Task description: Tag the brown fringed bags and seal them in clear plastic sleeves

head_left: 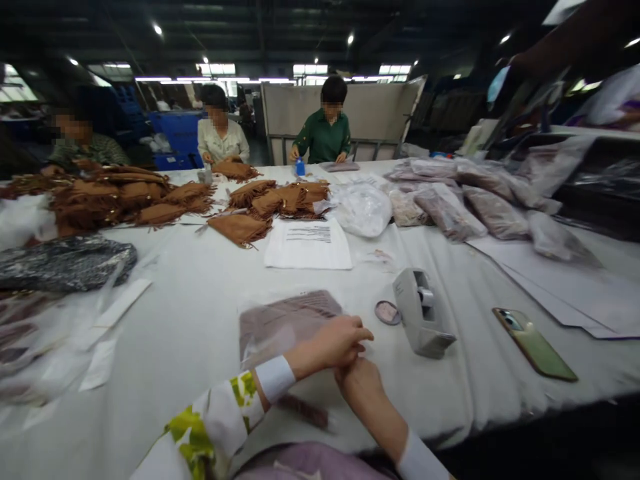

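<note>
On the table before me lies a mauve folded piece (285, 323) inside a clear plastic bag. My left hand (337, 339) reaches across the bag's right side, its index finger pointing right and its other fingers curled. Just below, my right hand (361, 383) is closed, and the two hands touch. Whatever sits between their fingers is hidden. To the right of them stand a grey tape dispenser (423, 320) and a small round dish (387, 312). A dark mauve strip (305, 410) shows below my left wrist.
A printed white sheet (309, 245) lies ahead, with brown fringed pieces (280, 200) behind it. Bagged mauve pieces (450, 207) are heaped at the right, above a phone (535, 345). Plastic bags (65, 263) spread at the left. Several people work across the table.
</note>
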Demonstrator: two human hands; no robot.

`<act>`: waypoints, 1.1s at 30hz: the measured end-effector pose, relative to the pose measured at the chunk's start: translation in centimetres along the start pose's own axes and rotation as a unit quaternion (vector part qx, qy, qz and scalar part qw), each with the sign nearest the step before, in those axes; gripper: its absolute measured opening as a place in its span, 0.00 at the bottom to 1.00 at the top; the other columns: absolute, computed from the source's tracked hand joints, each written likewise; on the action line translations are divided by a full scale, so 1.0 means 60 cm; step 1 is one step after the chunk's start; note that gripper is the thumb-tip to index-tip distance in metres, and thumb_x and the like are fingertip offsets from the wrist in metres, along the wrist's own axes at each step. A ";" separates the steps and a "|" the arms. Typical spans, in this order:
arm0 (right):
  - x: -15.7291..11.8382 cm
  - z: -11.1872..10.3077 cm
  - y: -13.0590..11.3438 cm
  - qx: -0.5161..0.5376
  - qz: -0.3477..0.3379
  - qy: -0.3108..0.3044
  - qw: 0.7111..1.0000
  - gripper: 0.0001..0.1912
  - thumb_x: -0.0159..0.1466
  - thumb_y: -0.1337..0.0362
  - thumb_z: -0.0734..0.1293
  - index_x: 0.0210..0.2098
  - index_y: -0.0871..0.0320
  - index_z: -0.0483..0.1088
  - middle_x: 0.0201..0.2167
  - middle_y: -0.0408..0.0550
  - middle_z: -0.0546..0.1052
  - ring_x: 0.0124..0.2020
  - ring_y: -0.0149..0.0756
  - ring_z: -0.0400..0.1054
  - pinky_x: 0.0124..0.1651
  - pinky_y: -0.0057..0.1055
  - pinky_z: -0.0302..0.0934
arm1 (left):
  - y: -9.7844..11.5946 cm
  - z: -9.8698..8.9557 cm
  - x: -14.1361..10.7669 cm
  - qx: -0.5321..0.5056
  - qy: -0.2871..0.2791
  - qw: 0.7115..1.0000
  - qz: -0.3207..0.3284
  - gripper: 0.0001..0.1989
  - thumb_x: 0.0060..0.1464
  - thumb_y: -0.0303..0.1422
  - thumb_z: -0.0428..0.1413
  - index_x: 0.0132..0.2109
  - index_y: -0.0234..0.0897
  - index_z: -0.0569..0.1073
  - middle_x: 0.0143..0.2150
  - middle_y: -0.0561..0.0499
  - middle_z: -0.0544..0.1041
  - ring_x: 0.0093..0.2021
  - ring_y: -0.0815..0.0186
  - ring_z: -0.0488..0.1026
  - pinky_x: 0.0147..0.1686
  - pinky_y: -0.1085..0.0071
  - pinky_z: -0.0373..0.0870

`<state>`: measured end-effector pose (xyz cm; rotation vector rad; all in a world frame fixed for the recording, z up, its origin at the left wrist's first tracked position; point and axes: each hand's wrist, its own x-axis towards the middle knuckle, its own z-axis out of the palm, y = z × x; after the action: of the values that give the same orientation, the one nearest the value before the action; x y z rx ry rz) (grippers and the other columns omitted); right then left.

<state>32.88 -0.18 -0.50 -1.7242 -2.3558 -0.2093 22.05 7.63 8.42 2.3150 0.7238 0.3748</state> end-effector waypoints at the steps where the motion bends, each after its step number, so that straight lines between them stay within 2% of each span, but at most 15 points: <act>1: -0.010 -0.003 -0.012 0.006 0.003 -0.008 1.000 0.08 0.65 0.65 0.64 0.42 0.63 0.70 0.35 0.55 0.75 0.28 0.34 0.70 0.27 0.29 0.63 | -0.006 -0.019 -0.031 -0.004 0.043 0.999 -0.006 0.13 0.54 0.27 0.53 0.46 0.39 0.75 0.44 0.45 0.74 0.46 0.59 0.71 0.49 0.64 0.66; 3: -0.035 -0.006 -0.035 0.035 -0.011 -0.033 0.999 0.10 0.63 0.63 0.66 0.43 0.58 0.70 0.35 0.53 0.75 0.30 0.36 0.70 0.28 0.30 0.61 | -0.020 -0.042 -0.111 -0.027 0.178 0.983 -0.046 0.12 0.57 0.31 0.51 0.47 0.39 0.74 0.41 0.47 0.75 0.43 0.63 0.71 0.46 0.67 0.67; 5: -0.059 0.002 -0.056 0.078 -0.043 -0.057 0.994 0.15 0.57 0.58 0.71 0.43 0.53 0.69 0.34 0.48 0.75 0.33 0.39 0.70 0.32 0.30 0.62 | -0.038 -0.035 -0.207 -0.061 0.295 0.942 -0.151 0.10 0.58 0.36 0.51 0.43 0.39 0.74 0.35 0.51 0.74 0.34 0.66 0.70 0.38 0.69 0.68; 8: -0.078 0.025 -0.075 0.124 -0.060 -0.063 0.988 0.19 0.51 0.61 0.75 0.41 0.52 0.70 0.33 0.46 0.74 0.34 0.40 0.69 0.36 0.31 0.62 | -0.073 0.035 -0.342 -0.075 0.407 0.850 -0.325 0.18 0.55 0.43 0.54 0.48 0.37 0.70 0.34 0.51 0.72 0.33 0.64 0.71 0.35 0.66 0.70; 9: -0.078 0.031 -0.077 0.135 -0.055 -0.063 0.987 0.16 0.52 0.64 0.74 0.39 0.53 0.70 0.33 0.46 0.74 0.35 0.39 0.69 0.37 0.31 0.62 | -0.084 0.067 -0.375 -0.061 0.432 0.822 -0.366 0.23 0.51 0.45 0.56 0.50 0.36 0.68 0.38 0.49 0.72 0.35 0.62 0.71 0.36 0.64 0.71; 11: -0.072 0.032 -0.076 0.161 -0.051 -0.068 0.983 0.10 0.56 0.68 0.70 0.38 0.53 0.70 0.33 0.46 0.74 0.36 0.38 0.70 0.38 0.30 0.62 | -0.101 0.129 -0.416 -0.054 0.448 0.791 -0.412 0.33 0.46 0.47 0.59 0.56 0.34 0.64 0.41 0.47 0.71 0.35 0.60 0.72 0.36 0.61 0.72; 13: -0.058 0.023 -0.070 0.181 -0.067 -0.073 0.978 0.09 0.60 0.71 0.65 0.39 0.53 0.70 0.34 0.46 0.74 0.36 0.37 0.70 0.38 0.29 0.63 | -0.111 0.169 -0.422 -0.046 0.453 0.782 -0.426 0.39 0.46 0.46 0.58 0.61 0.31 0.58 0.42 0.46 0.70 0.33 0.60 0.71 0.36 0.59 0.72; 14: -0.049 0.017 -0.066 0.184 -0.079 -0.069 0.977 0.10 0.62 0.71 0.63 0.42 0.53 0.70 0.34 0.45 0.75 0.35 0.36 0.71 0.37 0.29 0.64 | -0.114 0.177 -0.416 -0.045 0.451 0.784 -0.424 0.38 0.47 0.45 0.57 0.62 0.30 0.58 0.41 0.46 0.71 0.33 0.60 0.71 0.38 0.58 0.72; 16: -0.029 0.008 -0.058 0.169 -0.105 -0.043 0.979 0.14 0.63 0.73 0.60 0.45 0.53 0.70 0.33 0.46 0.75 0.34 0.36 0.71 0.35 0.29 0.64 | -0.123 0.169 -0.398 -0.052 0.442 0.796 -0.411 0.27 0.51 0.41 0.53 0.56 0.32 0.66 0.40 0.46 0.73 0.36 0.58 0.72 0.42 0.57 0.71; 18: -0.009 0.011 -0.048 0.131 -0.134 0.007 0.982 0.17 0.63 0.75 0.58 0.47 0.54 0.70 0.33 0.47 0.75 0.34 0.37 0.71 0.35 0.30 0.65 | -0.136 0.141 -0.385 -0.094 0.447 0.794 -0.402 0.15 0.51 0.37 0.51 0.44 0.37 0.74 0.37 0.47 0.75 0.39 0.58 0.73 0.45 0.58 0.69; 21: 0.011 0.034 -0.033 0.065 -0.170 0.099 0.978 0.23 0.62 0.78 0.55 0.51 0.53 0.68 0.37 0.50 0.77 0.33 0.36 0.72 0.36 0.31 0.67 | -0.160 0.098 -0.384 -0.219 0.508 0.728 -0.405 0.09 0.50 0.37 0.53 0.34 0.38 0.74 0.30 0.51 0.76 0.34 0.60 0.73 0.40 0.62 0.71; 25: 0.010 0.069 -0.032 0.021 -0.165 0.165 0.972 0.23 0.64 0.75 0.55 0.56 0.53 0.66 0.46 0.53 0.77 0.44 0.42 0.72 0.45 0.38 0.67 | -0.171 0.095 -0.388 -0.338 0.565 0.638 -0.400 0.11 0.56 0.40 0.50 0.38 0.37 0.69 0.30 0.51 0.77 0.30 0.65 0.76 0.33 0.66 0.75; 27: 0.011 0.075 -0.042 0.021 -0.164 0.171 0.971 0.22 0.66 0.68 0.58 0.59 0.57 0.62 0.50 0.56 0.75 0.51 0.47 0.69 0.49 0.43 0.66 | -0.162 0.112 -0.380 -0.446 0.571 0.573 -0.384 0.08 0.55 0.35 0.54 0.41 0.37 0.67 0.33 0.50 0.78 0.32 0.65 0.78 0.36 0.65 0.76; 30: 0.036 0.072 -0.057 0.027 -0.169 0.131 0.976 0.27 0.66 0.58 0.62 0.63 0.55 0.58 0.55 0.57 0.71 0.57 0.49 0.63 0.54 0.45 0.62 | -0.139 0.138 -0.349 -0.585 0.535 0.483 -0.371 0.12 0.50 0.28 0.61 0.40 0.37 0.66 0.34 0.49 0.78 0.33 0.65 0.79 0.37 0.66 0.77; 33: 0.084 0.071 -0.066 0.039 -0.222 0.088 0.970 0.27 0.64 0.56 0.64 0.61 0.51 0.60 0.58 0.56 0.68 0.59 0.50 0.60 0.56 0.50 0.59 | -0.124 0.152 -0.307 -0.609 0.496 0.475 -0.398 0.13 0.49 0.28 0.62 0.40 0.38 0.66 0.35 0.49 0.78 0.33 0.64 0.79 0.34 0.68 0.78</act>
<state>27.26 4.28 -3.30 -1.0723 -2.5410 -0.3191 8.31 -3.38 -4.57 0.0798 1.2978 1.2499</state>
